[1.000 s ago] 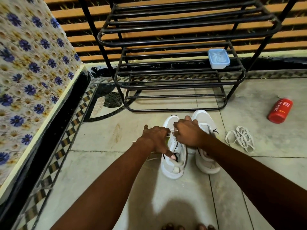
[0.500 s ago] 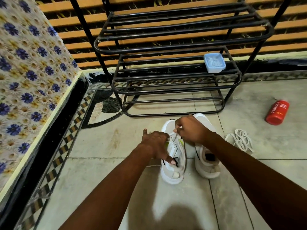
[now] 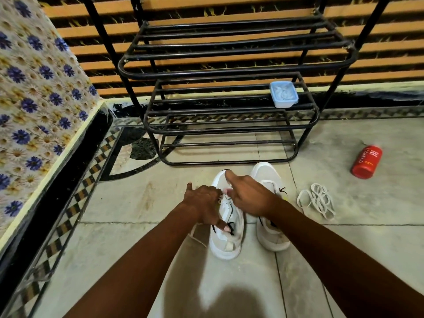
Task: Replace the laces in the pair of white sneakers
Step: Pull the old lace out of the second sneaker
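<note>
Left hand (image 3: 203, 204) lying over left sneaker (image 3: 227, 228), fingers curling on lace area, thumb reaching tongue; right hand (image 3: 249, 196) pinching there; exact hold hard telling.

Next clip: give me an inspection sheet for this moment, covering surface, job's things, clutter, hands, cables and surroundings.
Surface: pale tiled floor with a patterned border on the left.
Job's things: two white sneakers side by side; left sneaker under both hands, right sneaker beside it; a bundle of loose white laces lies on the floor to the right.
Clutter: red bottle lying on its side; blue lidded box on the rack.
Hands: left hand and right hand both work at the left sneaker's lacing; the exact grip is too small to tell.
Cables: nothing seen.
Surroundings: black metal shoe rack ahead, striped wall behind, floral cloth on the left.
</note>
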